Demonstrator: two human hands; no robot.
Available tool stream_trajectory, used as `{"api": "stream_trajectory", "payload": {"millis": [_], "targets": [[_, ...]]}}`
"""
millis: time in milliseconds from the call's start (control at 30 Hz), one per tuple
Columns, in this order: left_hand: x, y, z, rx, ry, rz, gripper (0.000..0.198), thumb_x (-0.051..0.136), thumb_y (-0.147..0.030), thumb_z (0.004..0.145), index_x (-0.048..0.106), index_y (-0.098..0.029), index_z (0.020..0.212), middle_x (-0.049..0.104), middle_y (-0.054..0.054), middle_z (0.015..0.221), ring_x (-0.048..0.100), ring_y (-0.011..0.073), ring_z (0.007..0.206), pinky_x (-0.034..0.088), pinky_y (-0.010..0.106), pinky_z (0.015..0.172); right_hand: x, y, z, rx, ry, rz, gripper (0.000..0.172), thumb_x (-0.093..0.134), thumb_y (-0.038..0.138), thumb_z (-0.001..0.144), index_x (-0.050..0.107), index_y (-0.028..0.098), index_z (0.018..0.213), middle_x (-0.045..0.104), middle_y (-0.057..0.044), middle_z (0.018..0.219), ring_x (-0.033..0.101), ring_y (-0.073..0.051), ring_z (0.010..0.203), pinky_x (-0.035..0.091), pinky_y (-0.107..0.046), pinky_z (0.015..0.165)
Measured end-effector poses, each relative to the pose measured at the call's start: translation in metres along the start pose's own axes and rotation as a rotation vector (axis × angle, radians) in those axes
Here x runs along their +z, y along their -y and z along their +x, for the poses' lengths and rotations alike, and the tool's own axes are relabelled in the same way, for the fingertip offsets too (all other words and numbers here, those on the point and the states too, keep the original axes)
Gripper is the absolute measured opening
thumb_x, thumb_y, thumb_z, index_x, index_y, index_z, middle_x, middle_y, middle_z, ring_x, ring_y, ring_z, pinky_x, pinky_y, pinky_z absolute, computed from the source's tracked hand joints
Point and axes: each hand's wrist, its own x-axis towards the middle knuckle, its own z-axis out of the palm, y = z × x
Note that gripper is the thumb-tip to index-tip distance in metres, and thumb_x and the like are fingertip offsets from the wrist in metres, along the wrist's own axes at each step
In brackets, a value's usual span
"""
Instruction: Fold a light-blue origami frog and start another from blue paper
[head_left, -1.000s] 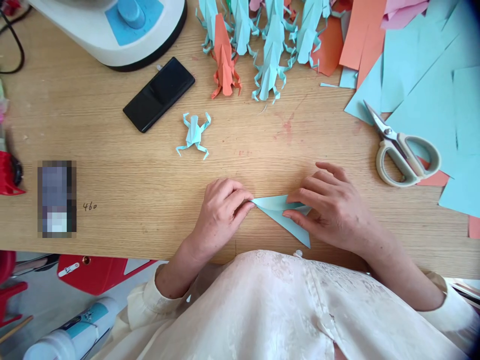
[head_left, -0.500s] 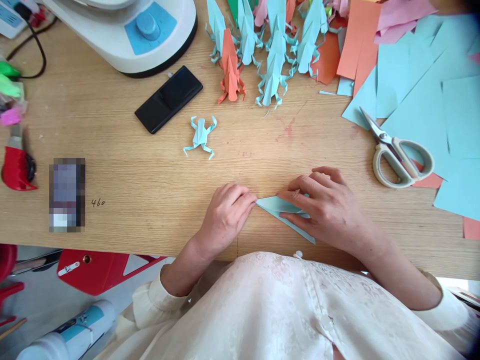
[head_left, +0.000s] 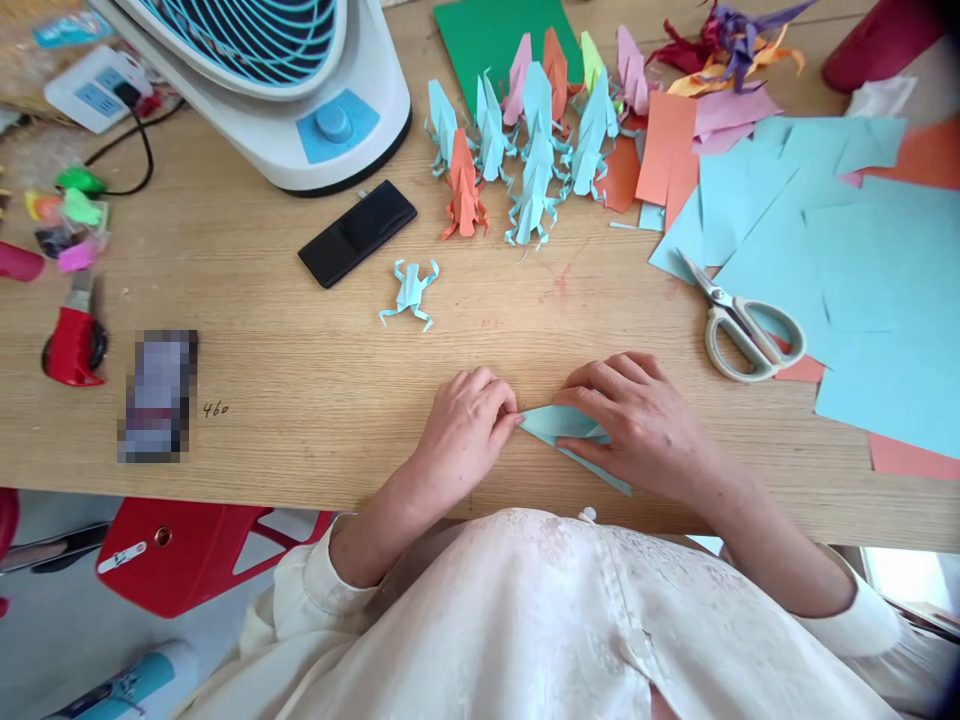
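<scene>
A folded light-blue sheet of paper (head_left: 562, 420) lies on the table near its front edge, its narrow point turned left. My left hand (head_left: 474, 425) pinches that point between thumb and fingertips. From the right, my right hand (head_left: 630, 420) grips the wider end, thumb below and fingers above, and covers part of the folds. Beyond my hands sits a small light-blue paper frog (head_left: 409, 292). Farther back stand several folded paper figures, among them an orange one (head_left: 465, 190) and a light-blue one (head_left: 534, 195).
Scissors (head_left: 739, 325) rest on and beside light-blue paper sheets (head_left: 892, 280) at the right. A black phone (head_left: 358, 233) lies before a white fan (head_left: 345, 130). At the left are a red tape dispenser (head_left: 75, 340) and a blurred-out device (head_left: 157, 395). A red stool (head_left: 180, 555) stands below.
The camera view has tilted up and shifted, bringing more of the fan and the far figures into sight. Both hands stay on the folded paper; my left thumb now shows at its point.
</scene>
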Motion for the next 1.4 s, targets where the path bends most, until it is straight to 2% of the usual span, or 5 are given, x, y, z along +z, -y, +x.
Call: {"api": "stream_trajectory", "payload": {"millis": [167,400,633,800,1400], "targets": [[-0.009,-0.014,0.001,0.105,-0.015,-0.099,0.008,0.050,-0.014,0.094,0.050,-0.020,0.089,0.062,0.000,0.088,0.059,0.0151,0.080,0.045,0.029,0.072,-0.024,-0.016,-0.008,0.192,-0.033,0.334,0.037,0.053,0.048,0.093,0.065,0.020,0.113,0.067,-0.010,0.108,0.063,-0.022,0.089,0.047,-0.035,0.076],[-0.014,-0.028,0.007,0.288,-0.188,-0.173,0.007,0.049,-0.014,0.095,0.052,-0.020,0.092,0.064,-0.001,0.088,0.061,0.0116,0.078,0.047,0.025,0.071,-0.045,-0.036,-0.009,0.316,0.262,0.549,0.025,0.057,0.036,0.089,0.067,0.024,0.109,0.069,-0.001,0.083,0.062,-0.016,0.070,0.045,-0.027,0.059],[-0.001,-0.022,0.016,0.069,-0.355,-0.489,0.011,0.064,-0.020,0.086,0.059,-0.019,0.095,0.065,0.004,0.100,0.063,0.0131,0.086,0.052,0.023,0.067,-0.034,-0.009,-0.015,0.394,0.011,0.587,0.019,0.052,0.018,0.086,0.066,0.022,0.098,0.071,0.000,0.087,0.060,-0.014,0.071,0.044,-0.025,0.061],[0.001,-0.022,0.017,-0.068,-0.215,-0.753,0.015,0.065,-0.028,0.085,0.066,-0.016,0.095,0.070,0.003,0.087,0.066,0.0124,0.076,0.053,0.024,0.068,-0.037,0.007,-0.022,0.440,-0.101,0.532,0.018,0.051,0.018,0.088,0.066,0.022,0.095,0.071,0.000,0.085,0.061,-0.015,0.071,0.045,-0.027,0.062],[-0.019,-0.049,-0.002,0.079,-0.476,-0.484,0.025,0.067,-0.012,0.082,0.064,-0.023,0.103,0.072,-0.003,0.083,0.066,0.0115,0.075,0.051,0.026,0.074,-0.057,0.028,-0.022,0.411,-0.178,0.316,0.010,0.058,0.024,0.090,0.068,0.024,0.087,0.071,0.000,0.083,0.060,-0.014,0.065,0.040,-0.026,0.053]]}}
